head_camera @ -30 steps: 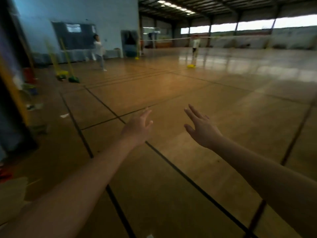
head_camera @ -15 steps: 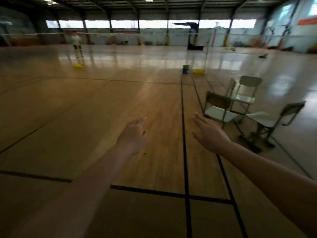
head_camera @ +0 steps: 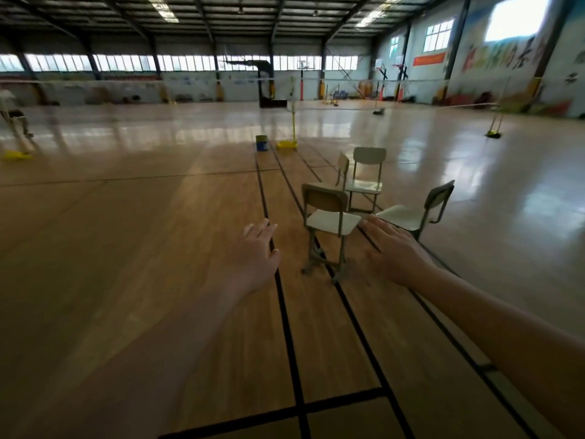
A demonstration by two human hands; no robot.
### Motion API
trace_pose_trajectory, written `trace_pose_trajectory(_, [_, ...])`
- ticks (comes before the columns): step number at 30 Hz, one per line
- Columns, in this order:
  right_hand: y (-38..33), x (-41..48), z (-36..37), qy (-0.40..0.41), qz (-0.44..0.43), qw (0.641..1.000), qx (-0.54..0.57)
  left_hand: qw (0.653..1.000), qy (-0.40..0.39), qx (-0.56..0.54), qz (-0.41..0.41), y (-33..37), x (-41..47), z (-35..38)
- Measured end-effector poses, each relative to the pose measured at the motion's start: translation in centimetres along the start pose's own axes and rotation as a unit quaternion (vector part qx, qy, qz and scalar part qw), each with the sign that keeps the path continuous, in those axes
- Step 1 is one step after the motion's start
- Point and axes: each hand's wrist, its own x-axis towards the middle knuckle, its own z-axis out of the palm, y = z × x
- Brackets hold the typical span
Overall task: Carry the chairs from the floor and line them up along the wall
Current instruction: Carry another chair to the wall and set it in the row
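Observation:
Several small chairs with pale seats and metal legs stand together on the wooden gym floor ahead of me. The nearest chair (head_camera: 329,220) has its back toward the left. Another chair (head_camera: 414,213) stands to its right, and a far chair (head_camera: 367,172) stands behind them, with one more partly hidden beside it. My left hand (head_camera: 256,261) is stretched forward, fingers straight, holding nothing, left of the nearest chair. My right hand (head_camera: 392,248) is also extended flat and empty, in front of the right chair's seat. Neither hand touches a chair.
A blue bucket (head_camera: 261,143) and a yellow net-post base (head_camera: 286,144) stand beyond the chairs. Another post base (head_camera: 493,134) is at the right. A person (head_camera: 11,115) stands far left. Black court lines cross the floor. The painted wall (head_camera: 506,74) runs along the right.
The view has swung right across the hall, bringing the chairs from out of sight to right of centre and then closer. Both hands stay outstretched and empty.

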Motion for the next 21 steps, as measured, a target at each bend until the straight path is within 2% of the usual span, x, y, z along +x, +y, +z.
trace_pose_trajectory(9, [3.0, 13.6, 3.5, -0.021, -0.032, 0.999, 0.013, 1.0, 0.008, 0.008, -0.008, -1.2, 13.2, 0.4])
trace_pose_trajectory(16, [1.1, 25.3, 8.5, -0.034, -0.044, 0.998, 0.012, 0.999, -0.03, 0.003, -0.017, -8.9, 23.4, 2.0])
trace_pose_trajectory(21, [-1.1, 32.9, 9.5, -0.028, -0.026, 0.999, -0.001, 0.998, -0.06, 0.015, 0.008, -14.4, 30.9, 1.0])
